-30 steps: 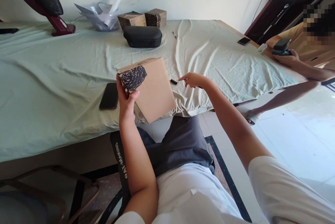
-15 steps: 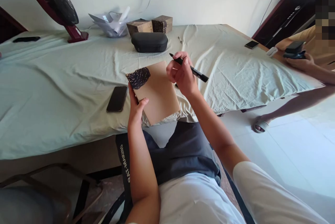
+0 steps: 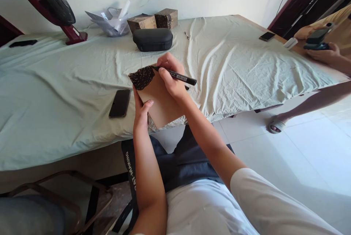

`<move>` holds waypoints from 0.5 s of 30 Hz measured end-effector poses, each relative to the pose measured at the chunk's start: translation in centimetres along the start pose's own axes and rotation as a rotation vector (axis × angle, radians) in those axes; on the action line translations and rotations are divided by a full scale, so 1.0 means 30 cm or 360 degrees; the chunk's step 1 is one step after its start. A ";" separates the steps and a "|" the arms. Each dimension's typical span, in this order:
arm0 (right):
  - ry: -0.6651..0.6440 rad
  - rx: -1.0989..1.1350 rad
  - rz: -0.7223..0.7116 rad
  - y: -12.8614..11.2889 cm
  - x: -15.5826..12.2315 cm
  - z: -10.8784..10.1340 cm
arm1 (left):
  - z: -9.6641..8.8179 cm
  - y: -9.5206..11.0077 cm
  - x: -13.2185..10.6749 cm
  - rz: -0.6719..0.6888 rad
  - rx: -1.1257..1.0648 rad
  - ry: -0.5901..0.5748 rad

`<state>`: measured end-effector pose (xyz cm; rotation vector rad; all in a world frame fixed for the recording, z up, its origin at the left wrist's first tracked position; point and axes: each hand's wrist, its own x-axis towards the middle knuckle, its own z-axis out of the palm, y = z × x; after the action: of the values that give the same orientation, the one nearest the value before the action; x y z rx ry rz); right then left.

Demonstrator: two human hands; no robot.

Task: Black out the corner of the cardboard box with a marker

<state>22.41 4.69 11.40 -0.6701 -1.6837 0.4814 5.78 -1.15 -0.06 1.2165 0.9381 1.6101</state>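
My left hand (image 3: 142, 109) grips the near left edge of a flat brown cardboard box (image 3: 158, 100), holding it tilted at the front edge of the table (image 3: 55, 81). A black scribbled patch (image 3: 142, 77) covers the box's far corner. My right hand (image 3: 170, 77) is closed on a black marker (image 3: 179, 77), its tip resting at the right edge of the scribbled patch. The hand hides the middle of the box.
A black phone (image 3: 120, 103) lies left of the box. Behind are a black case (image 3: 153, 39), two brown boxes (image 3: 152, 21), a crumpled plastic bag (image 3: 109, 21) and a red-stemmed fan (image 3: 52, 0). Another person's hands (image 3: 326, 50) hold a device at the right; a second phone (image 3: 267, 36) lies there.
My right hand picked the marker up from the table, raised it, then brought its tip down onto the scribbled corner of the box. The left hand kept holding the box.
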 end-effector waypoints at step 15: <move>0.0108 0.0281 0.0228 -0.028 -0.061 -0.014 | 0.031 -0.003 -0.013 0.0067 0.0210 0.0259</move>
<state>22.93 2.85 10.69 -0.6721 -1.5157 0.6930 6.76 -1.45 -0.03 1.2148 1.1436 1.7229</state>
